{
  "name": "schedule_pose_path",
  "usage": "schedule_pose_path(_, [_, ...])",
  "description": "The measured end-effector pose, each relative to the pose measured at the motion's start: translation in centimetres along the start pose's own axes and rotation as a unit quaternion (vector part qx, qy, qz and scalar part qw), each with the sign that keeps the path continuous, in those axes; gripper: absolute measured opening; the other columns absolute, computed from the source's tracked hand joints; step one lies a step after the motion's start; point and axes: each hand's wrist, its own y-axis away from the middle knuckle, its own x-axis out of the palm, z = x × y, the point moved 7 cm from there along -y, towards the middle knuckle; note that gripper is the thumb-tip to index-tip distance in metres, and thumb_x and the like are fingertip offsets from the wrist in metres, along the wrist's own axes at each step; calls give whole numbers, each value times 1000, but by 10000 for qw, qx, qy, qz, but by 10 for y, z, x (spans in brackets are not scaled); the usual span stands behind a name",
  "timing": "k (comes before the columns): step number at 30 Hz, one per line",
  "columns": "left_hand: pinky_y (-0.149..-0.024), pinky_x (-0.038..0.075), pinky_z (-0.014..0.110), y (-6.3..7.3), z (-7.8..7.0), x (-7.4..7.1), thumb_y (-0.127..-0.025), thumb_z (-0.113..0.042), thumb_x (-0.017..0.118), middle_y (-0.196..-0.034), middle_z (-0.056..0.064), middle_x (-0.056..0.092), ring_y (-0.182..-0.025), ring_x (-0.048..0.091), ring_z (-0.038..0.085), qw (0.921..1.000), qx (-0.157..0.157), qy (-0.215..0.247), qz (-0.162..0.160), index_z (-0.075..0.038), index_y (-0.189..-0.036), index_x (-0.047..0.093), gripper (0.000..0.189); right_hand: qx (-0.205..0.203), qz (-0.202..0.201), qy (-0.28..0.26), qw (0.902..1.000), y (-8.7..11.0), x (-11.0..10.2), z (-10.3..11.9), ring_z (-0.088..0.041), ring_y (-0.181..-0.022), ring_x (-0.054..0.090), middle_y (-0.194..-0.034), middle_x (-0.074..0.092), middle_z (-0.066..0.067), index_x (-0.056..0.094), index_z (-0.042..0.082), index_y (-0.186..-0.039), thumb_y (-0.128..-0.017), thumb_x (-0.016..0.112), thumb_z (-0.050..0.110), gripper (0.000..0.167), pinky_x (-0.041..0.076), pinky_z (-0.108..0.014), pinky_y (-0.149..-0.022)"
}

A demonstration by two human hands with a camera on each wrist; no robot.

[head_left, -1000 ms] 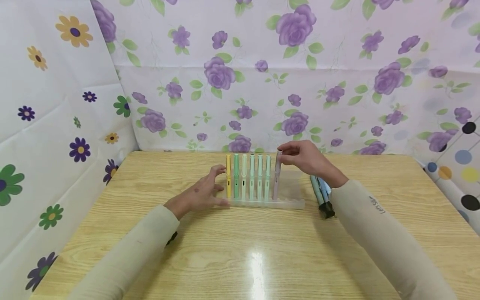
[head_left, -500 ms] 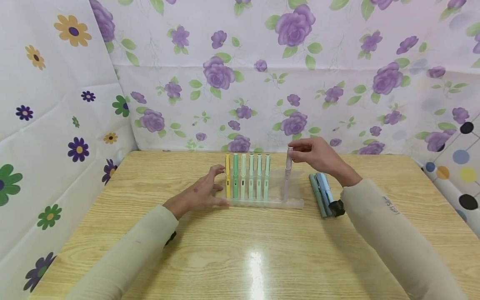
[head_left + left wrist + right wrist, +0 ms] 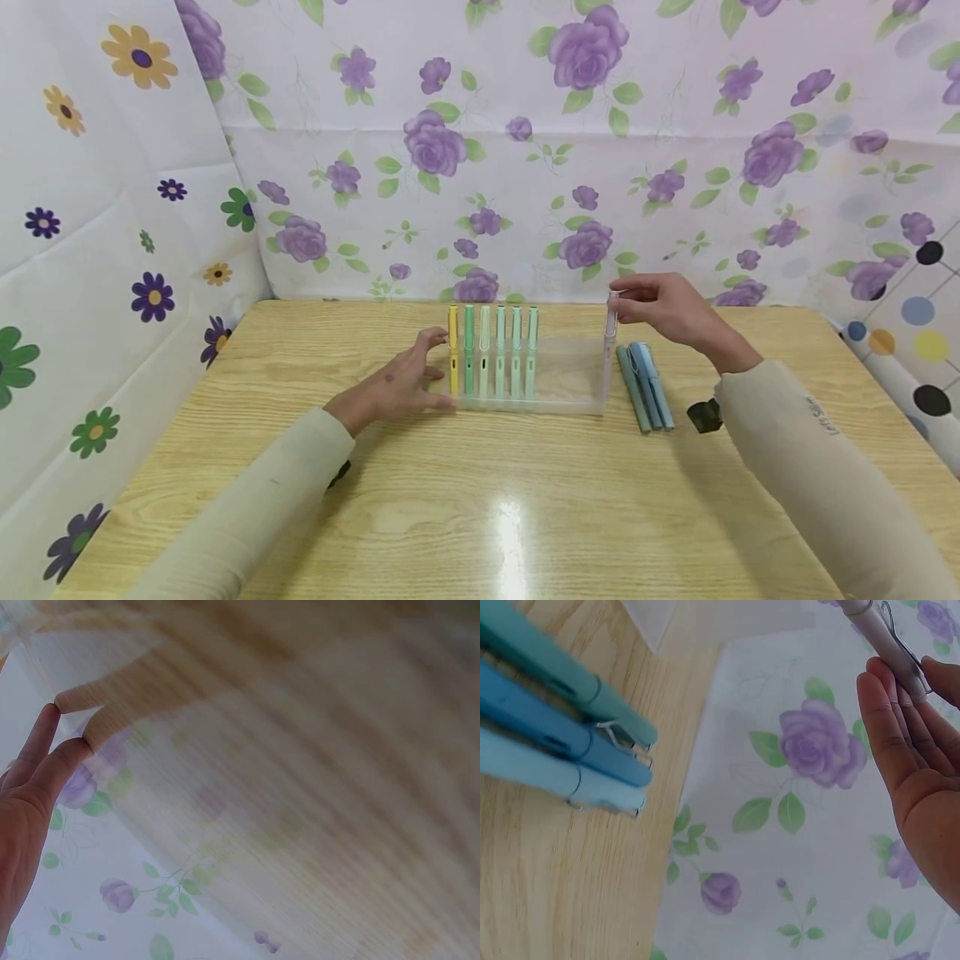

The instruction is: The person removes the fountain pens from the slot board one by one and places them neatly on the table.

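Observation:
My right hand [image 3: 663,312] pinches the cap end of a pale purple pen [image 3: 610,333] between thumb and fingers. The pen stands upright at the right end of a clear pen stand [image 3: 570,407]; its clip shows beside the thumb in the right wrist view. At the stand's left end my left hand [image 3: 408,379] has its fingers spread, fingertips right at the stand's edge beside a yellow pen [image 3: 453,358]. Right of that stand a green pen [image 3: 469,354], a cream pen [image 3: 484,354] and several mint pens [image 3: 516,358], all upright.
Right of the stand, a grey-green pen [image 3: 633,392], a blue pen [image 3: 647,387] and a light blue pen [image 3: 657,392] lie side by side on the wooden table [image 3: 420,508]. A black strap piece [image 3: 705,415] shows by the right sleeve. Flowered cloth [image 3: 337,167] hangs behind.
My right hand has carried the pale purple pen rightward along the stand, from beside the mint pens to the right end. The left hand has stayed at the left end.

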Motion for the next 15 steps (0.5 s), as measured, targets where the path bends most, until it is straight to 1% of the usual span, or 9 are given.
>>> schedule_pose_path(4, [-103,44,53,0,-2,0,-85,-27,82,-163,15,17,-125,57,34,10000,51,-18,8,-20,-152,9,99,57,-74,-20,10000,5,-8,-8,-27,-102,69,-123,64,-23,50,-2,-142,-101,62,28,52,56,-31,-85])
schedule_pose_path(10, [-104,43,54,0,-1,0,-84,-24,83,-162,15,17,-125,57,36,10000,24,31,-8,-22,-151,11,98,259,-146,-20,9996,11,-18,-21,-19,-99,69,-124,63,-22,51,-3,-138,-101,61,32,51,56,-31,-86])
schedule_pose_path(15, [-103,44,52,-1,0,1,-84,-23,83,-162,16,17,-125,57,36,10000,89,32,-30,-20,-151,11,99,375,-158,-61,9992,15,-23,-33,-14,-97,68,-124,61,-23,51,-4,-137,-102,60,33,52,56,-28,-85])
